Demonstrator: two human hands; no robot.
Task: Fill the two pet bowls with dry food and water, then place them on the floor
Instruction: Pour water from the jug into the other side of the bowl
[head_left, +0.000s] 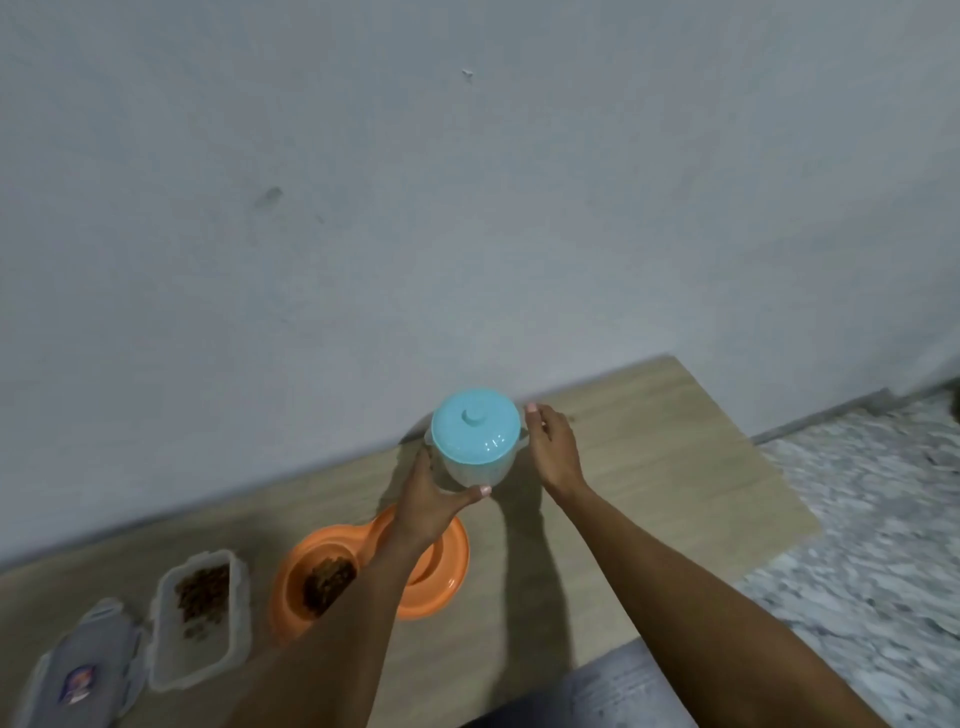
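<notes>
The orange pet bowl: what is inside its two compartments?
The left compartment of the orange pet bowl holds brown dry food. The left forearm covers part of the right compartment; its visible part shows no food, and water cannot be judged.

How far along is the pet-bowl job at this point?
Done: dry food sits in one compartment of the orange bowl. In hand: the left hand grips the jug, right hand beside it, teal lid on. Left: pouring water into the other compartment, then moving the bowl from table to floor.
</notes>
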